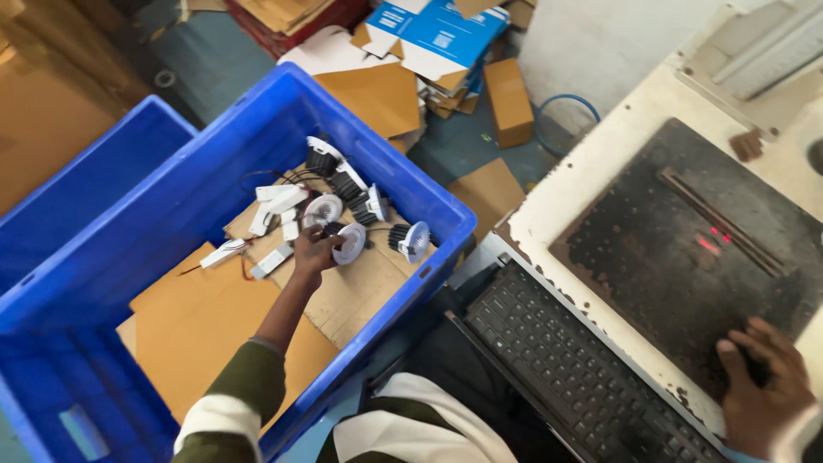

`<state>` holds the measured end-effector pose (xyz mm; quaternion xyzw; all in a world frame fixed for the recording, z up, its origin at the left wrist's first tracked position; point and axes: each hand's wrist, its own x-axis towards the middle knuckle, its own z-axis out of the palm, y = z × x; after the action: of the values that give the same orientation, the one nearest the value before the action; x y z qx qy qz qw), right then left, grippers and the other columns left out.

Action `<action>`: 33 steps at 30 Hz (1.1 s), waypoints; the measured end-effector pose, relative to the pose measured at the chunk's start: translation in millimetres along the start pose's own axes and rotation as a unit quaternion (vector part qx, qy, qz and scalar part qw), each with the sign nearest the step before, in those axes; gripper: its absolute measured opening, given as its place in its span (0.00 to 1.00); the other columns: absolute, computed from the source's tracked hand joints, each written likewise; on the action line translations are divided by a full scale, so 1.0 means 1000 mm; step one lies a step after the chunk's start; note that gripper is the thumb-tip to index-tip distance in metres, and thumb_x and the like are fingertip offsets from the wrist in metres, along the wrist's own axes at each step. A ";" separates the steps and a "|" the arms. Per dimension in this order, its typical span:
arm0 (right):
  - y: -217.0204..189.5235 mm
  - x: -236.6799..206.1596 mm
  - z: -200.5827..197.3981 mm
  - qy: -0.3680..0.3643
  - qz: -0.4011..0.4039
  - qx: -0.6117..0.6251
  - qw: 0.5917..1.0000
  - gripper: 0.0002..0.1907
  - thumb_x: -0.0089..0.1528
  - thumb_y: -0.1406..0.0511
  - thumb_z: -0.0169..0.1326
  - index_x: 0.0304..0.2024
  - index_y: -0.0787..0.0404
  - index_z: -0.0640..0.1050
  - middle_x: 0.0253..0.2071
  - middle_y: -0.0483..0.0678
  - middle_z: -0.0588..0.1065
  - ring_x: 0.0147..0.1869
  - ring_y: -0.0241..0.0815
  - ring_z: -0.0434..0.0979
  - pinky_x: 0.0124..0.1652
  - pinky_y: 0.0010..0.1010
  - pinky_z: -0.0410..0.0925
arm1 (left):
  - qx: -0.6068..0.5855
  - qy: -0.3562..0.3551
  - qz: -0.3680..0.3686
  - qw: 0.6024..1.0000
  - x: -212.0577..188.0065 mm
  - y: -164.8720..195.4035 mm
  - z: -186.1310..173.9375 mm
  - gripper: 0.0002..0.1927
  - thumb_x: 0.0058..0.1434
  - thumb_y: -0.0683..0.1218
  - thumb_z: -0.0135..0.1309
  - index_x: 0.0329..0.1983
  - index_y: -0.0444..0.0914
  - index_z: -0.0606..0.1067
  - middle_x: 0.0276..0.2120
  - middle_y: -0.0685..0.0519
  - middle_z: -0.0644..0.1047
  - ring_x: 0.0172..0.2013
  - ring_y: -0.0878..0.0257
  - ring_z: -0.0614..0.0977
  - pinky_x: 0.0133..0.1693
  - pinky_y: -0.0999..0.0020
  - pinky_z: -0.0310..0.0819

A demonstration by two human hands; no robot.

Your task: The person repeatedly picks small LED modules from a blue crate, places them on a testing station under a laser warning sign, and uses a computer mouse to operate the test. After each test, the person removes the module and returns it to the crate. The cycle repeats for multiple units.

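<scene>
The left hand reaches down into the blue crate, fingers closed on a small round white lamp lying on the cardboard liner; the right hand rests, fingers curled, on the dark plate of the bench at the near right, beside the keyboard. The lamp's wires could snag neighbouring lamps and drag them up. Whether the right hand holds anything cannot be told; its wrist is cut off.
</scene>
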<state>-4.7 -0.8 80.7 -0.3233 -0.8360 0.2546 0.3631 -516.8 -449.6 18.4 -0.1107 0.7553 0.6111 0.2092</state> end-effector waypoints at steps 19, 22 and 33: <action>-0.021 0.122 0.030 0.090 0.011 -0.216 0.972 0.23 0.61 0.62 0.64 0.58 0.57 0.78 0.55 0.51 0.74 0.59 0.56 0.70 0.59 0.45 0.65 | 0.099 -0.082 0.567 0.814 -0.117 0.093 0.143 0.20 0.73 0.44 0.64 0.61 0.31 0.71 0.60 0.45 0.73 0.63 0.55 0.74 0.68 0.62 0.66; -0.018 0.122 0.033 0.102 0.031 -0.214 0.971 0.19 0.61 0.63 0.63 0.55 0.54 0.79 0.50 0.52 0.73 0.55 0.57 0.70 0.54 0.45 0.66 | 0.043 -0.253 0.532 0.807 -0.128 0.121 0.233 0.14 0.72 0.47 0.59 0.57 0.38 0.77 0.53 0.49 0.80 0.51 0.58 0.83 0.49 0.66 0.79; -0.020 0.125 0.033 0.110 0.038 -0.205 0.972 0.12 0.62 0.65 0.59 0.49 0.55 0.77 0.49 0.49 0.73 0.58 0.54 0.71 0.52 0.46 0.66 | 0.213 -0.305 0.546 0.751 -0.122 0.131 0.477 0.15 0.57 0.41 0.67 0.48 0.34 0.80 0.42 0.45 0.75 0.33 0.55 0.81 0.39 0.59 0.77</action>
<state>-103.0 70.3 129.2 -0.4485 -0.8124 0.0543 0.3687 -377.9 32.1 109.3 0.5603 0.6937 0.4458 0.0777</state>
